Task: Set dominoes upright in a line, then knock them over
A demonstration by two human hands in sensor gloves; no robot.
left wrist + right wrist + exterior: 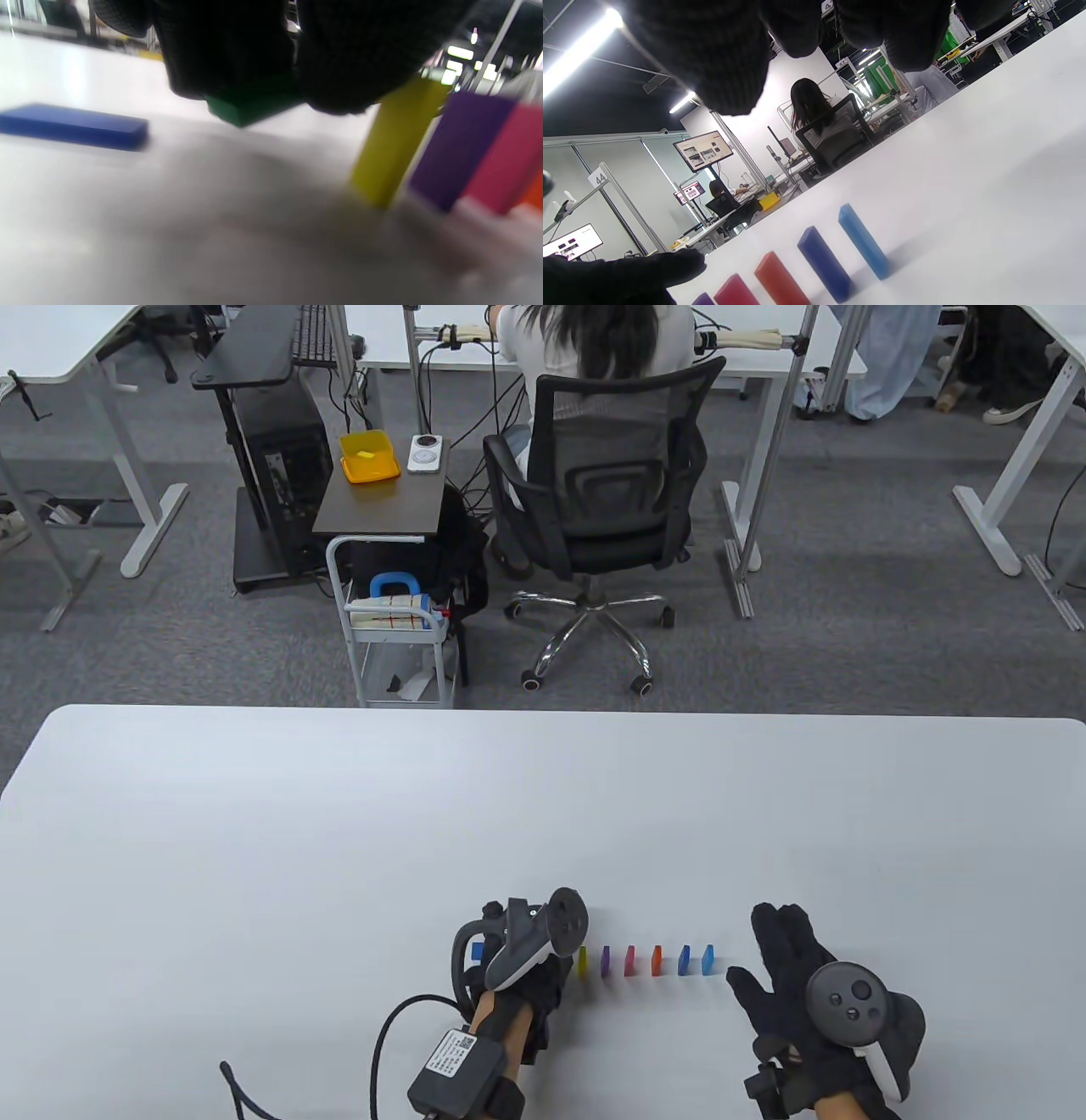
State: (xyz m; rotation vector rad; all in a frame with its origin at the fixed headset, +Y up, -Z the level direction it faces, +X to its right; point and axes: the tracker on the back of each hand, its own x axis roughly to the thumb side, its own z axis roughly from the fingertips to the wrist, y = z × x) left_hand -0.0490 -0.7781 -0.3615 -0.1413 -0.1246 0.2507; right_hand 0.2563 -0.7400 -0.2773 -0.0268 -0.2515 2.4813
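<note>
White table (254,857) fills the lower half of the table view, with grey carpet, a black office chair (607,500) and a seated person (594,347) in the upper middle of the frame; from my remote seat I read the fingers first. My left hand (517,976), low and centre in the table view, has its fingers (229,46) curled and pinching a green domino (250,103), which hangs tilted just above the table in the upper middle of the left wrist view; my right hand (806,993), at the lower right, lies with fingers spread wide and holding nothing, just beside the right end of the row. Between the two hands stand the upright dominoes, evenly apart, running left to right: yellow domino (583,963), purple domino (606,961), pink domino (629,960), orange domino (656,959), dark blue domino (684,960), light blue domino (708,959); the yellow one stands just right of the held green piece. Another blue domino (76,127) lies flat at the left of the left wrist view, apart from the row. Farther out, a yellow box (370,456) sits on a small dark stand at the upper left.
</note>
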